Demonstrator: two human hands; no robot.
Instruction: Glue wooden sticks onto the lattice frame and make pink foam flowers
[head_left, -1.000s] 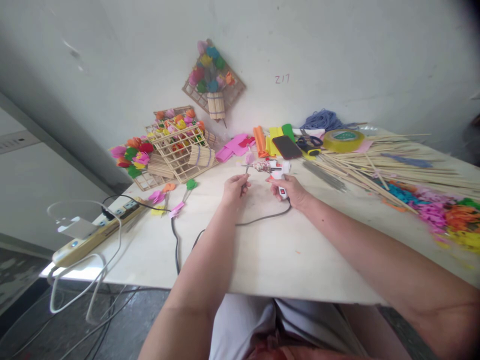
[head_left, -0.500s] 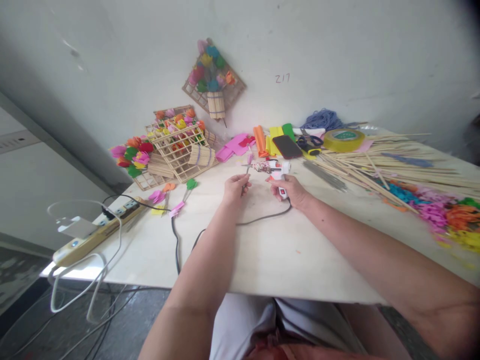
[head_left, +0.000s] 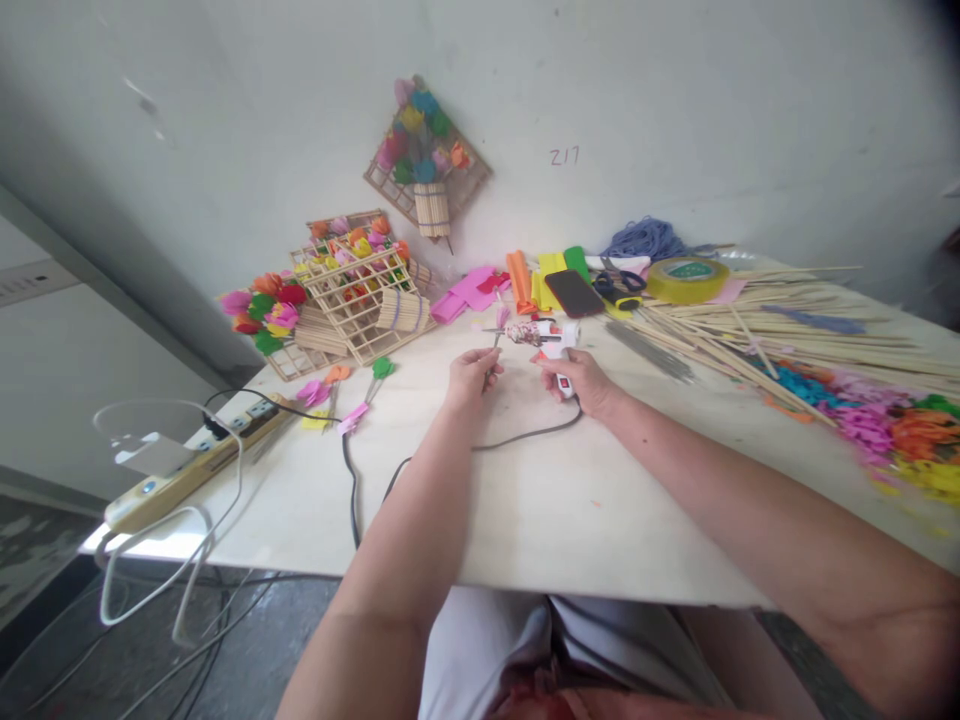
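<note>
My right hand is wrapped round the handle of a white hot glue gun, whose nozzle points left. A black cord runs from the bottom of its handle. Just to the left, my left hand pinches a thin wire stem that stands upright with a small pink piece at its top. The nozzle tip is close to the stem; whether they touch I cannot tell. To the left of that hand lie a green paper flower and several pink, orange and yellow ones on stems.
Behind are bamboo lattices with paper flowers, folded crepe paper, a phone, scissors and yellow tape. Bamboo sticks and colored paper pieces cover the right. A power strip with cables lies left.
</note>
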